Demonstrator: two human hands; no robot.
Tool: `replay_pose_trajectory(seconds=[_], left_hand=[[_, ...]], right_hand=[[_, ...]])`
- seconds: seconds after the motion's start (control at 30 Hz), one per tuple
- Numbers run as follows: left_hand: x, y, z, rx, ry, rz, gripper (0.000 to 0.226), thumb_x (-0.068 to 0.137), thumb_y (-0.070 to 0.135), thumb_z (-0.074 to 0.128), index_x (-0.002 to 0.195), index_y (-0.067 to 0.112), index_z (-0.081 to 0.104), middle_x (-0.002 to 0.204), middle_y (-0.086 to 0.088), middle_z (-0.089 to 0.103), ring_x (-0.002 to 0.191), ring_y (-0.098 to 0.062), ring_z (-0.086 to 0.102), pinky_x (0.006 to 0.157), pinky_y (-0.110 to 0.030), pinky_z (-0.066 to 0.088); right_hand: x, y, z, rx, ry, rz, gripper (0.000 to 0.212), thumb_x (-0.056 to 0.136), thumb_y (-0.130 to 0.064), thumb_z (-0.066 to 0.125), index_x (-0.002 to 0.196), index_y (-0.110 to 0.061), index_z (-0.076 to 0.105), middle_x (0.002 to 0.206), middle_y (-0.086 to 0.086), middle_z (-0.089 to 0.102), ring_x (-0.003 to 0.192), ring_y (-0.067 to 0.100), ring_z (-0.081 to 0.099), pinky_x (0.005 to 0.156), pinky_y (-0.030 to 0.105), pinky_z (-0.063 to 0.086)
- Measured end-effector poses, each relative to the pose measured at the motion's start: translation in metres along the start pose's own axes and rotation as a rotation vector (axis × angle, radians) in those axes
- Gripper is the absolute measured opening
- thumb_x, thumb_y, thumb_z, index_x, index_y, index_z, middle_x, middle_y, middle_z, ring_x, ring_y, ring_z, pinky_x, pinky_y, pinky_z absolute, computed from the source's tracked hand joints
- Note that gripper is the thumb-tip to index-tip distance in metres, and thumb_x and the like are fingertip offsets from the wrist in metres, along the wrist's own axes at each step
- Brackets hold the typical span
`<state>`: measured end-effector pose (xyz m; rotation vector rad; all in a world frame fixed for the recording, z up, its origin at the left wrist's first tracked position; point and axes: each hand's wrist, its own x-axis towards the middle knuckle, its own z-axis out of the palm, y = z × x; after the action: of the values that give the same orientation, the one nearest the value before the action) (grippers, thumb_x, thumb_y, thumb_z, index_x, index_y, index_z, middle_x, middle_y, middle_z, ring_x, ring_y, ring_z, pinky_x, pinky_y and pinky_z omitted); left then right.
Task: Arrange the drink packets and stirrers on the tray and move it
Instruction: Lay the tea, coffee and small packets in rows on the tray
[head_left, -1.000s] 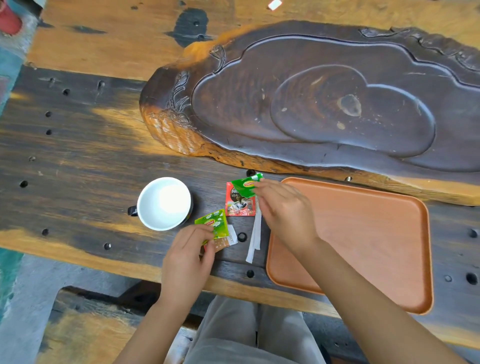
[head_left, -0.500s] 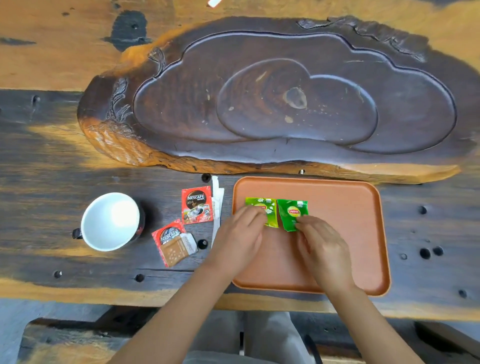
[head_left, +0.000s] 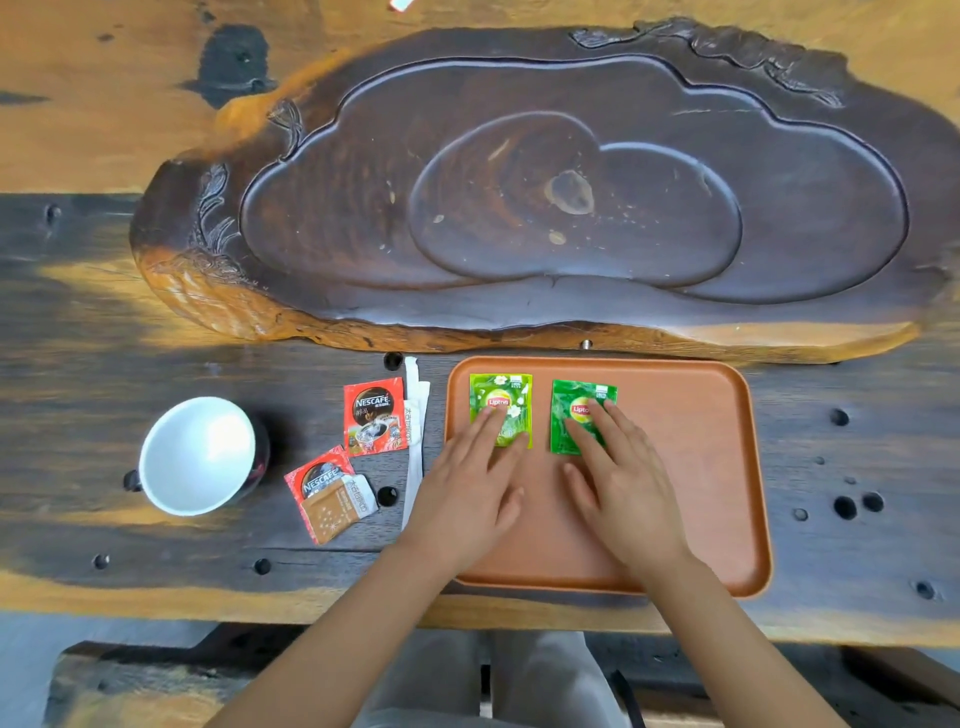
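Note:
Two green Lipton tea packets lie flat at the back left of the orange tray (head_left: 706, 499). My left hand (head_left: 470, 488) rests with spread fingers on the lighter green packet (head_left: 501, 397). My right hand (head_left: 618, 483) lies flat with fingertips on the darker green packet (head_left: 571, 410). Left of the tray on the table lie two paper-wrapped stirrers (head_left: 415, 421), a red Nescafe packet (head_left: 374, 415), and a second red Nescafe packet (head_left: 317, 475) with a brown sachet (head_left: 332, 512) on top of it.
A white cup (head_left: 200, 454) stands on the dark wooden table left of the packets. A large carved wooden tea board (head_left: 545, 192) fills the table behind the tray. The table's front edge runs just below the tray.
Both hands carried the green packets from the table onto the tray, then spread them apart and laid them flat side by side. The view shifted right.

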<state>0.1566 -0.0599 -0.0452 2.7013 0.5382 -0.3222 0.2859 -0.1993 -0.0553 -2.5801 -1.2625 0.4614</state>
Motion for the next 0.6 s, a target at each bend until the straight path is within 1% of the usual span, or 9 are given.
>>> replay_pose_trajectory(seconds=[0.07, 0.13, 0.23, 0.33, 0.5, 0.6], left_hand=[[0.004, -0.002, -0.002, 0.002, 0.002, -0.009, 0.054, 0.083, 0.038, 0.037, 0.133, 0.019, 0.048, 0.151, -0.011, 0.032, 0.140, -0.026, 0.026, 0.108, -0.041, 0.027], [0.008, -0.003, -0.004, -0.010, -0.012, -0.014, 0.056, 0.084, 0.038, 0.034, 0.135, 0.018, 0.046, 0.153, -0.011, 0.029, 0.142, -0.025, 0.022, 0.109, -0.042, 0.026], [0.011, -0.002, -0.006, -0.027, -0.035, -0.022, 0.057, 0.085, 0.040, 0.030, 0.136, 0.019, 0.043, 0.154, -0.010, 0.025, 0.143, -0.024, 0.017, 0.111, -0.043, 0.023], [0.013, -0.002, -0.007, -0.025, -0.034, -0.028, 0.058, 0.084, 0.040, 0.028, 0.136, 0.019, 0.043, 0.154, -0.010, 0.025, 0.143, -0.024, 0.017, 0.111, -0.044, 0.021], [0.011, -0.001, -0.007, -0.030, -0.014, -0.024, 0.056, 0.084, 0.038, 0.037, 0.137, 0.020, 0.041, 0.154, -0.011, 0.023, 0.143, -0.025, 0.014, 0.111, -0.047, 0.023], [0.005, -0.001, -0.014, -0.078, 0.056, -0.026, 0.057, 0.083, 0.035, 0.047, 0.138, 0.021, 0.037, 0.154, -0.010, 0.022, 0.142, -0.024, 0.015, 0.110, -0.042, 0.024]], right_hand=[[0.005, 0.004, -0.002, -0.002, -0.008, -0.002, 0.046, 0.088, -0.035, 0.041, 0.127, -0.014, 0.055, 0.142, 0.012, 0.047, 0.134, 0.027, 0.039, 0.111, 0.039, 0.026], [0.011, 0.008, -0.004, -0.012, -0.028, -0.010, 0.048, 0.088, -0.036, 0.041, 0.128, -0.014, 0.054, 0.143, 0.012, 0.046, 0.134, 0.028, 0.039, 0.110, 0.042, 0.032], [0.019, 0.013, -0.007, -0.019, -0.049, -0.017, 0.049, 0.087, -0.037, 0.039, 0.128, -0.014, 0.053, 0.142, 0.011, 0.048, 0.134, 0.028, 0.040, 0.109, 0.044, 0.031], [0.022, 0.014, -0.008, -0.005, -0.059, -0.018, 0.049, 0.087, -0.038, 0.039, 0.127, -0.013, 0.054, 0.140, 0.012, 0.049, 0.133, 0.028, 0.040, 0.110, 0.046, 0.033], [0.021, 0.010, -0.011, 0.040, -0.035, -0.019, 0.048, 0.087, -0.037, 0.041, 0.125, -0.012, 0.055, 0.138, 0.015, 0.051, 0.130, 0.032, 0.043, 0.107, 0.048, 0.037], [0.021, 0.000, -0.017, 0.096, 0.031, -0.020, 0.046, 0.085, -0.033, 0.042, 0.123, -0.011, 0.057, 0.134, 0.015, 0.053, 0.126, 0.034, 0.047, 0.104, 0.047, 0.041]])
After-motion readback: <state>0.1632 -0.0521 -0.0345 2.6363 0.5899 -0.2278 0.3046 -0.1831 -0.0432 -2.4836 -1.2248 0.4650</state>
